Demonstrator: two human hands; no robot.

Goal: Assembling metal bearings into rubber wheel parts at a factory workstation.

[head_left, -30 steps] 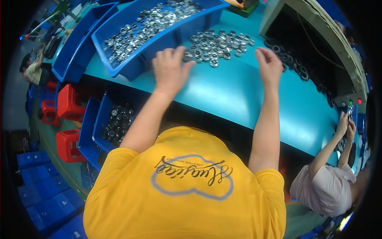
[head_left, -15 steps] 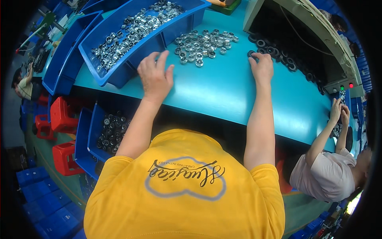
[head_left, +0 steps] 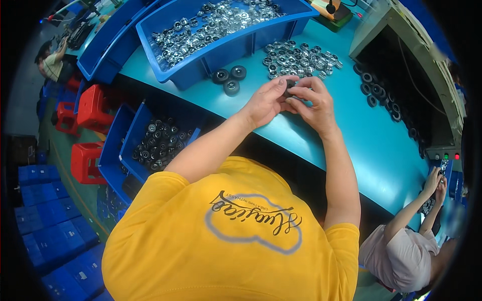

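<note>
My left hand (head_left: 267, 103) and my right hand (head_left: 315, 105) meet over the teal bench, fingers closed round a small black rubber ring (head_left: 289, 89). Fingers cover much of it, so I cannot tell whether a hub sits inside. Left of my hands lie three black wheels with shiny centres, one of them nearest me (head_left: 231, 88). Just beyond my fingers is a loose pile of clear and silver hubs (head_left: 296, 57). More black rings (head_left: 375, 90) form a long heap at the right, beside a machine.
A blue bin (head_left: 173, 75) of hubs stands at the back left. The beige machine housing (head_left: 374, 31) borders the bench's right side. Below the bench's near edge, another blue bin holds black wheels (head_left: 158, 143). Red stools (head_left: 93, 108) stand left. A co-worker's hands (head_left: 436, 183) work at far right.
My right hand has come left from the ring heap, and my left hand has moved right to meet it. Three wheels now show where my left hand was. The whole view has shifted.
</note>
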